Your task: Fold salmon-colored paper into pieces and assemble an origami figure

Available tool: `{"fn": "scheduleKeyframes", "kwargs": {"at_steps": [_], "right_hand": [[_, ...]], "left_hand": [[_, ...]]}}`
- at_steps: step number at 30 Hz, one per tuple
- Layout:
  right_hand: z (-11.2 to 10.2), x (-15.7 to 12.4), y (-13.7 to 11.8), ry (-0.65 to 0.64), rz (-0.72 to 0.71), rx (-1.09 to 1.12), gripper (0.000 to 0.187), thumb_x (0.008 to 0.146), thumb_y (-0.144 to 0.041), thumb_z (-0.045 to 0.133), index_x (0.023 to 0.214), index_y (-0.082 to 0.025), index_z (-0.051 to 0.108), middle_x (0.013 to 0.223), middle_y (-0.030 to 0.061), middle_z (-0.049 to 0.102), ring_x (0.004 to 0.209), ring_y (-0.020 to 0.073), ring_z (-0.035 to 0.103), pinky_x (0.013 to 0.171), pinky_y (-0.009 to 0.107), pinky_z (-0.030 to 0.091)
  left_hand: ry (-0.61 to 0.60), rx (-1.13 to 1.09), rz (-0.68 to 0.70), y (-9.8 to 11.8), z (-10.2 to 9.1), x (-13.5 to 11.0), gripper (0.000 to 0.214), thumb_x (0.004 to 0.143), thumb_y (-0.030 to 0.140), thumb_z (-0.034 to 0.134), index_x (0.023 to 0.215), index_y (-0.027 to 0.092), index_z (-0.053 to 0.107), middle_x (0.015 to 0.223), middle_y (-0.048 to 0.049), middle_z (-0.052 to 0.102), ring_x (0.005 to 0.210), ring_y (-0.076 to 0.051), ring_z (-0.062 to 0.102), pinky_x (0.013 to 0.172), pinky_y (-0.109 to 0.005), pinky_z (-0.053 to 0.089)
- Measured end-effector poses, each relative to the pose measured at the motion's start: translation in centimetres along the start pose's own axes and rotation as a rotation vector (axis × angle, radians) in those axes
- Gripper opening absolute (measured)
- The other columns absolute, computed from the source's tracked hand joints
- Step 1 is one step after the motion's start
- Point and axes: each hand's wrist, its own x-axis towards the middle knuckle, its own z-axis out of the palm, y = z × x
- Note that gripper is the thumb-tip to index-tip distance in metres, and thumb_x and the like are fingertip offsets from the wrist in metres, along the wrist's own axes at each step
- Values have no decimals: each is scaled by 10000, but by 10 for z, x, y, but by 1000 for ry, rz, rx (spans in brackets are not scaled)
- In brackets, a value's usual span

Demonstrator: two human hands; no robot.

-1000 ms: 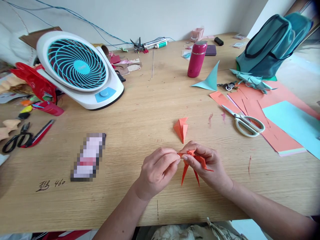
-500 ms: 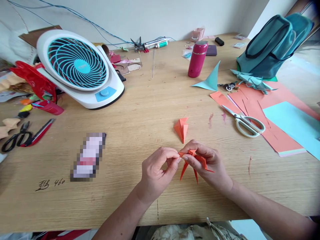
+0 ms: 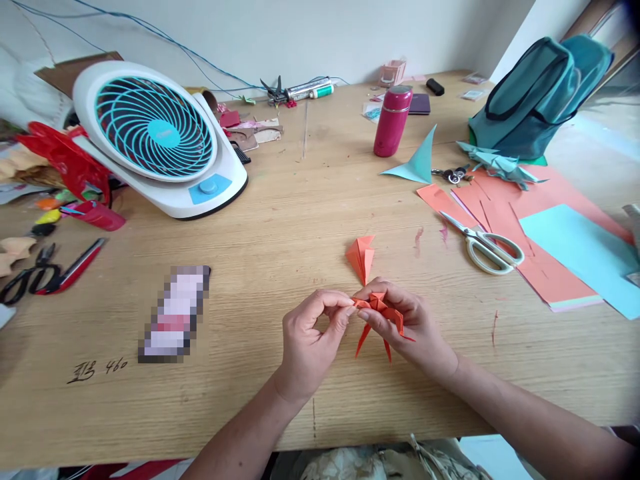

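Note:
An orange-red origami figure with several thin pointed legs is held above the front of the wooden table. My right hand grips its body between thumb and fingers, and two legs hang down below the thumb. With thumb and forefinger my left hand pinches the tip of a part sticking out to the left; the fingertips partly cover that tip. Just beyond the hands lies a second folded orange paper piece, flattened to a point at its near end.
A white and blue fan stands at the back left, a phone in front of it. To the right lie scissors, orange paper sheets and a teal folded figure. A magenta flask and teal bag stand behind.
The figure has shifted slightly left and turned a little in my hands. Both hands keep their pinch on it. The whole view has moved slightly.

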Motion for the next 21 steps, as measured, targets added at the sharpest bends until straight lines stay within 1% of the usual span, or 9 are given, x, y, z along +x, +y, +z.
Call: {"fn": "scheduleKeyframes", "kwargs": {"at_steps": [4, 7, 12, 16, 21], "right_hand": [[3, 0, 2, 31, 56, 78, 160, 938, -385, 675, 957, -230, 710, 913, 43, 675, 838, 184, 614, 744, 298, 492], [5, 1, 2, 58, 89, 125, 173, 900, -401, 722, 927, -230, 726, 889, 38, 679, 802, 179, 610, 717, 291, 488], [6, 2, -1, 93, 71, 162, 143, 859, -373, 777, 867, -234, 744, 836, 20, 677, 780, 167, 598, 718, 279, 474], [6, 3, 1, 97, 89, 174, 146, 863, -377, 771, 860, -234, 742, 823, 18, 667, 778, 170, 587, 718, 281, 465], [7, 2, 3, 107, 53, 130, 111, 886, -343, 751, 871, -235, 729, 837, 15, 647, 794, 167, 572, 730, 276, 448]], "left_hand": [[8, -11, -6, -1, 0, 0, 81, 906, 126, 663, 886, 200, 688, 862, -12, 743, 802, -131, 702, 748, -228, 561], [3, -14, 6, -2, 1, 0, 105, 904, 107, 665, 889, 208, 691, 867, 2, 742, 812, -118, 697, 767, -218, 553], [17, -32, 10, -4, 4, -1, 123, 898, 92, 678, 902, 212, 706, 878, 3, 746, 825, -115, 695, 780, -215, 549], [12, -91, -27, -4, 6, -3, 122, 911, 98, 663, 915, 210, 710, 903, -10, 744, 866, -125, 701, 805, -225, 560], [30, -88, -23, -5, 9, -6, 114, 911, 103, 664, 919, 210, 704, 906, -15, 735, 855, -126, 696, 802, -228, 562]]}}
